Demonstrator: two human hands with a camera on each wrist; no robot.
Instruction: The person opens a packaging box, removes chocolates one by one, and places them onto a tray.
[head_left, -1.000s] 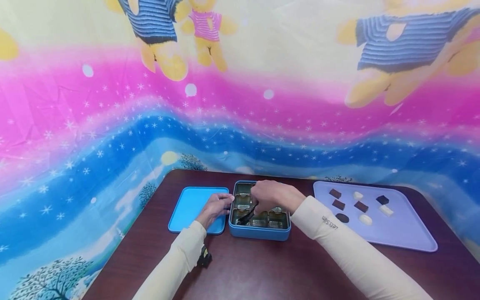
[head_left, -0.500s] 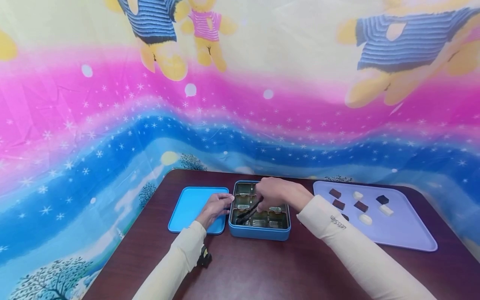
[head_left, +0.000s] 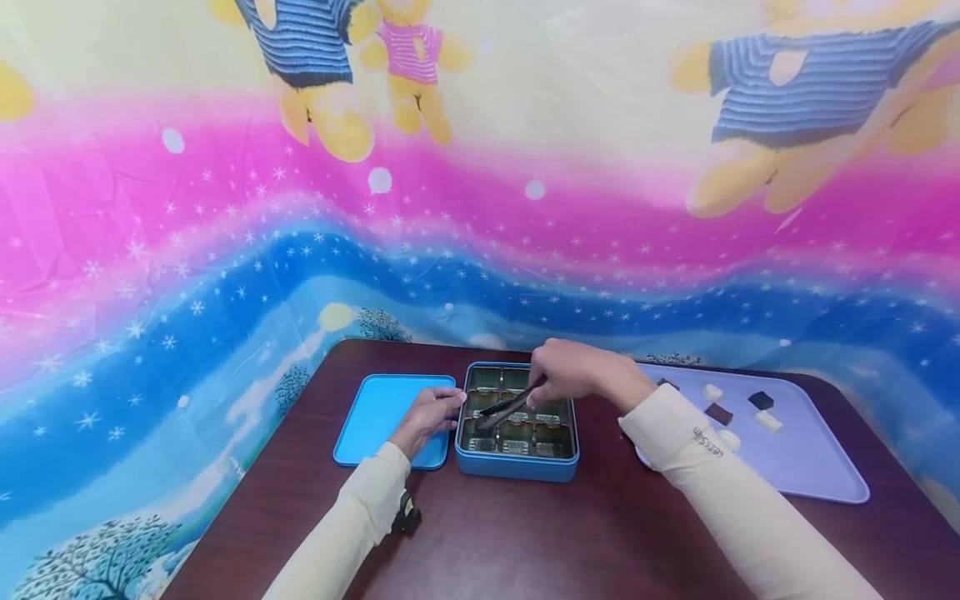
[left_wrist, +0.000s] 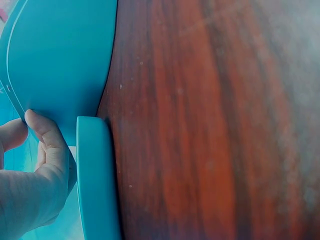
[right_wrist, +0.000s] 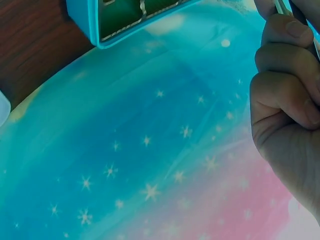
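My right hand (head_left: pixel 573 371) grips dark tongs (head_left: pixel 517 404) above a blue box (head_left: pixel 517 467) fitted with a gold-toned insert of several compartments. The two arms of the tongs reach down leftward and stand slightly apart, with their tips over the front left compartment; I see nothing between them. Curled fingers of that hand (right_wrist: pixel 285 85) show in the right wrist view. My left hand (head_left: pixel 429 417) holds the box's left edge between thumb and finger; in the left wrist view a fingertip touches the box's side wall (left_wrist: pixel 65 55). What lies deep in the compartments is hard to tell.
A light blue lid (head_left: pixel 375 417) lies left of the box, partly behind my left hand. To the right, a lilac tray (head_left: pixel 813 454) carries several dark and white chocolates (head_left: pixel 761 400), some hidden by my right sleeve. A patterned cloth (head_left: pixel 480 208) hangs behind the brown table (head_left: pixel 495 533).
My right hand has moved right and slightly up, lifting the tips of the tongs in the front left compartment; its sleeve now covers more of the tray. My left hand stays at the box.
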